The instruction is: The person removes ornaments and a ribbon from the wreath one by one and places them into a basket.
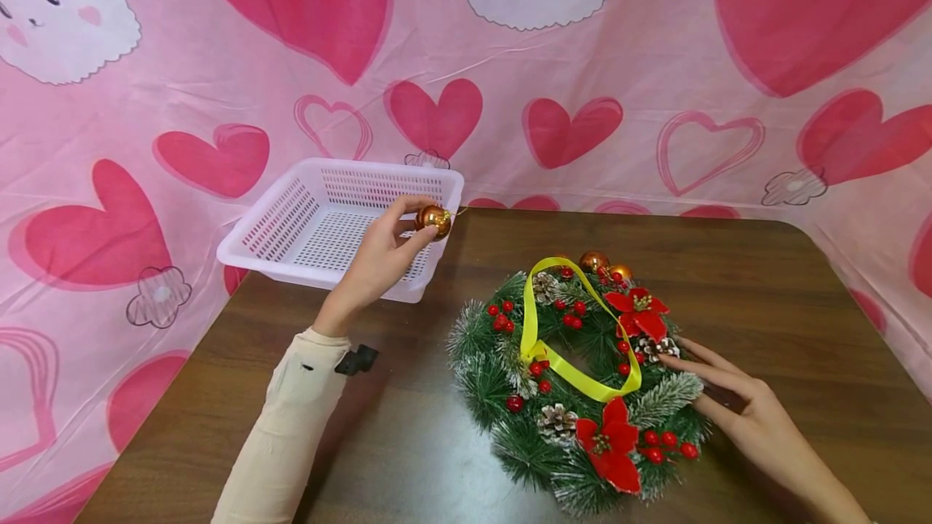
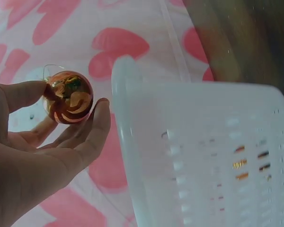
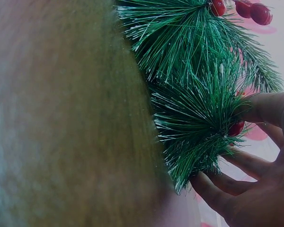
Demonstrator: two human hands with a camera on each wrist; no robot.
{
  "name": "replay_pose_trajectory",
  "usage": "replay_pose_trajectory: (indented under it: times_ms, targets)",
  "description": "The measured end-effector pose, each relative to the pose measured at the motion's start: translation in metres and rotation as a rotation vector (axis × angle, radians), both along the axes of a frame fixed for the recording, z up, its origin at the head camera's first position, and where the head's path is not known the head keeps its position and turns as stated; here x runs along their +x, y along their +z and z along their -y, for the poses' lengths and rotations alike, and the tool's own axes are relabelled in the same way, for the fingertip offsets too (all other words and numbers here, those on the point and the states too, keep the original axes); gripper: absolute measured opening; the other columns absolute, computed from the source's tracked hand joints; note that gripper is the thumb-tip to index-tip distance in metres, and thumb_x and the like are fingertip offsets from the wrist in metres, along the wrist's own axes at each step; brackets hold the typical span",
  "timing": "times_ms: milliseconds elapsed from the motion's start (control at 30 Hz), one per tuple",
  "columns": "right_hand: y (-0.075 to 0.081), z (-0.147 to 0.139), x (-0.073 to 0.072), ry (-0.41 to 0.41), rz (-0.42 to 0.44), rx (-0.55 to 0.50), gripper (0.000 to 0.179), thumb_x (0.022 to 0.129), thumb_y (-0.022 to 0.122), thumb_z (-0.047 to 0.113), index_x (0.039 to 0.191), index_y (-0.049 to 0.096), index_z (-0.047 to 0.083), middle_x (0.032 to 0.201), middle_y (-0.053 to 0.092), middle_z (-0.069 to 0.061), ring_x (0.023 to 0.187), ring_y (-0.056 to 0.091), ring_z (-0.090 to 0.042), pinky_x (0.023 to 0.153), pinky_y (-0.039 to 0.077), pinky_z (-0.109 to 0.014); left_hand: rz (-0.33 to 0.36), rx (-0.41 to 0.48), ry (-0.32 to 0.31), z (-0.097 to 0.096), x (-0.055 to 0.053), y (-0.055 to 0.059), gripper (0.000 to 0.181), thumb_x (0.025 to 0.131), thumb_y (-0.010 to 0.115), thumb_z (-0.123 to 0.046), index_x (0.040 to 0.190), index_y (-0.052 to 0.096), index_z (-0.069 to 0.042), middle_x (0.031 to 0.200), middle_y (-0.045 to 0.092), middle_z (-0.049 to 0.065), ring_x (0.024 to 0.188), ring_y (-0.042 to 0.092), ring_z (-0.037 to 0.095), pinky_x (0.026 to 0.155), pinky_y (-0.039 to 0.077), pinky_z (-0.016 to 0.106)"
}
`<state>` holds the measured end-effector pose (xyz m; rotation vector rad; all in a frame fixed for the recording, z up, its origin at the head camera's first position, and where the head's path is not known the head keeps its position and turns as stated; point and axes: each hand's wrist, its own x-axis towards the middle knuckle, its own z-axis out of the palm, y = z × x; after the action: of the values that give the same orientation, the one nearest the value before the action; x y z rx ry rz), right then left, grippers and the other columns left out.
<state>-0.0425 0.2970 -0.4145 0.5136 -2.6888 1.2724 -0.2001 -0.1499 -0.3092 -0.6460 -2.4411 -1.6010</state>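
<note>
A mirror-glossy Christmas bauble (image 1: 438, 219), bristly wreath (image 1: 495, 378), satiny ribbon (image 1: 575, 377), smooth plastic basket (image 1: 328, 237) and softly shining, wood-grained tabletop (image 1: 408, 395) are shown.

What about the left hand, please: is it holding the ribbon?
No, the left hand holds a bauble, while the yellow ribbon is on the wreath.

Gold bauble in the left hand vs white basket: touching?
Apart. The left wrist view shows a strip of backdrop between the gold bauble, held by the left hand, and the rim of the white basket.
</note>
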Motion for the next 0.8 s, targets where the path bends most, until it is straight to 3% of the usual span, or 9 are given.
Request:
replay_pose_trajectory:
  times_ms: [367,800]
  targets:
    - [0.000,0.000,0.001,0.009,-0.008,-0.012,0.048,0.090,0.066,-0.007,0.134,0.064,0.011,0.152,0.043,0.007,0.133,0.034,0.011,0.092,0.029,-0.002,-0.048,-0.067,0.082,0.020,-0.009,-0.001,0.038,0.096,0.067,-0.015,0.130,0.057,-0.005,0.124,0.063,0.011,0.115,0.059,0.022,0.089,0.055,0.041]
    - [0.000,0.000,0.000,0.006,-0.004,-0.011,0.047,0.090,0.066,-0.006,0.134,0.064,0.011,0.152,0.043,0.008,0.132,0.034,0.011,0.091,0.029,-0.002,-0.014,-0.075,0.118,0.032,-0.020,-0.010,0.038,0.095,0.068,-0.014,0.129,0.057,-0.001,0.125,0.061,0.016,0.115,0.059,0.030,0.093,0.053,0.049]
